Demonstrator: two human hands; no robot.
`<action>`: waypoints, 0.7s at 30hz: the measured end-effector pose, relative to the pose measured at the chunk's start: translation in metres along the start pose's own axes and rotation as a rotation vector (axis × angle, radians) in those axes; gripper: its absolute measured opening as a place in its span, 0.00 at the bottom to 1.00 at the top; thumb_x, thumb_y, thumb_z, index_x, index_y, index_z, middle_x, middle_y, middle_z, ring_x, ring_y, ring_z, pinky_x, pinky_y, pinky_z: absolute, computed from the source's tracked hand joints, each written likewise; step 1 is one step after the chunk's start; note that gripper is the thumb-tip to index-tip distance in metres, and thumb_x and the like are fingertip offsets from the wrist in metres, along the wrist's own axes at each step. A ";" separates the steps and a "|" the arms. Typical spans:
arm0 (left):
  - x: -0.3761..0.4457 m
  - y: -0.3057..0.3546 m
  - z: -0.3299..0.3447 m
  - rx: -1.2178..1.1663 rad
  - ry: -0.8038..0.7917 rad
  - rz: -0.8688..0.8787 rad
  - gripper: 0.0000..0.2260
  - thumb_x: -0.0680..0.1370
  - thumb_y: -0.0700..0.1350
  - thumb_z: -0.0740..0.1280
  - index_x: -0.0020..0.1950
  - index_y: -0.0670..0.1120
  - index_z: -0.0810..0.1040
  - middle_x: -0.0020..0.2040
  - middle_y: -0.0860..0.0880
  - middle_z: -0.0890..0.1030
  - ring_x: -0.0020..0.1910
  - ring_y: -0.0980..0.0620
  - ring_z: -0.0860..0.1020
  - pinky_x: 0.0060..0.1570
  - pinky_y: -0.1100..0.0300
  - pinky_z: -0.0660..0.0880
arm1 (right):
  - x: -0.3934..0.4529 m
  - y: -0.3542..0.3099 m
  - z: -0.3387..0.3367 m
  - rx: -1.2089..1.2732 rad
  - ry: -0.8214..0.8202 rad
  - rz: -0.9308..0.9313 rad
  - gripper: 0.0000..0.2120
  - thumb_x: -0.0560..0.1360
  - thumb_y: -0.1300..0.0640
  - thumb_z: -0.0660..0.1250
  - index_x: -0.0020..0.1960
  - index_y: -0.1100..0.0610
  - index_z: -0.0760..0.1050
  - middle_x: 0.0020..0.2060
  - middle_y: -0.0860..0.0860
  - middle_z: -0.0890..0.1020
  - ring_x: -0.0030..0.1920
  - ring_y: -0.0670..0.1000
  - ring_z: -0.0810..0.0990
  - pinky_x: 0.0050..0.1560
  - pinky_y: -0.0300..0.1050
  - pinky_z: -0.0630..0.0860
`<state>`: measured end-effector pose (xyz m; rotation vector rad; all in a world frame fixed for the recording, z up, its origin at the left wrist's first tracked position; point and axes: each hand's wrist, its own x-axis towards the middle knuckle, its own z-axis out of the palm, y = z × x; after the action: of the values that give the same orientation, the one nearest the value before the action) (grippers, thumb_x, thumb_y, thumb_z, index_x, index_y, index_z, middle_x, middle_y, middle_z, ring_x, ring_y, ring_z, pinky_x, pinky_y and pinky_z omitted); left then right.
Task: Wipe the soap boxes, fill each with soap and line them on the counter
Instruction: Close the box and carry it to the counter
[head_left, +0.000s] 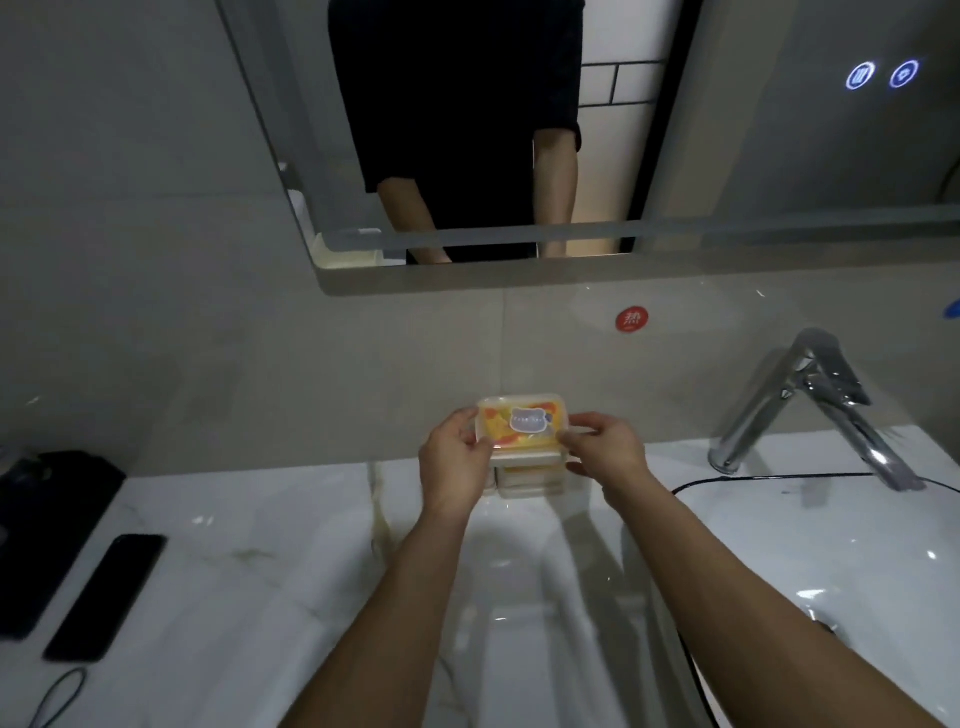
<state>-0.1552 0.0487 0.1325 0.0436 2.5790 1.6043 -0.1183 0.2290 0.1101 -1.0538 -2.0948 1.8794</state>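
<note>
Soap box (524, 452): cream plastic, lid raised and tilted toward the camera, bearing an orange-and-yellow print with a grey bear label; the base below holds a pale bar, whose detail is blurred. The box sits at the centre of the frame, at the back of the white marble counter (249, 571), near the wall. Left hand (460, 465): at 9 o'clock of the box, fingers curled around the lid's left edge. Right hand (605, 449): at 3 o'clock of the box, thumb and fingers pinching the lid's right edge. Chrome faucet (810, 410): at 3 o'clock of the box, well apart, over the white basin (831, 561). Red round sticker (631, 319): on the wall at 1 o'clock. Black phone (106, 597): flat on the counter at 8 o'clock, far left. Mirror (727, 130): at 12 o'clock, reflecting a dark-clothed torso.
</note>
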 end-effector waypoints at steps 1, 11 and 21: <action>0.005 -0.001 0.004 0.009 -0.004 -0.005 0.20 0.74 0.39 0.72 0.66 0.49 0.79 0.50 0.45 0.85 0.49 0.48 0.82 0.54 0.60 0.76 | 0.007 0.000 0.001 -0.017 -0.002 0.007 0.16 0.73 0.62 0.73 0.61 0.59 0.80 0.49 0.60 0.84 0.44 0.57 0.83 0.49 0.54 0.84; 0.039 -0.020 0.048 0.013 -0.007 -0.092 0.20 0.75 0.34 0.70 0.66 0.45 0.79 0.57 0.44 0.83 0.54 0.48 0.81 0.51 0.71 0.68 | 0.058 0.019 0.007 -0.102 0.025 0.086 0.15 0.72 0.63 0.75 0.59 0.59 0.81 0.43 0.59 0.83 0.38 0.57 0.82 0.53 0.57 0.82; 0.055 -0.037 0.071 0.274 -0.114 -0.046 0.18 0.75 0.39 0.69 0.65 0.48 0.80 0.61 0.47 0.82 0.61 0.46 0.79 0.61 0.55 0.74 | 0.080 0.044 0.006 -0.196 0.028 0.129 0.15 0.71 0.61 0.75 0.57 0.58 0.82 0.48 0.60 0.84 0.47 0.61 0.85 0.55 0.58 0.82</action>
<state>-0.2016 0.1004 0.0641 0.0934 2.6687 1.1872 -0.1638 0.2685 0.0409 -1.2782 -2.2830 1.7273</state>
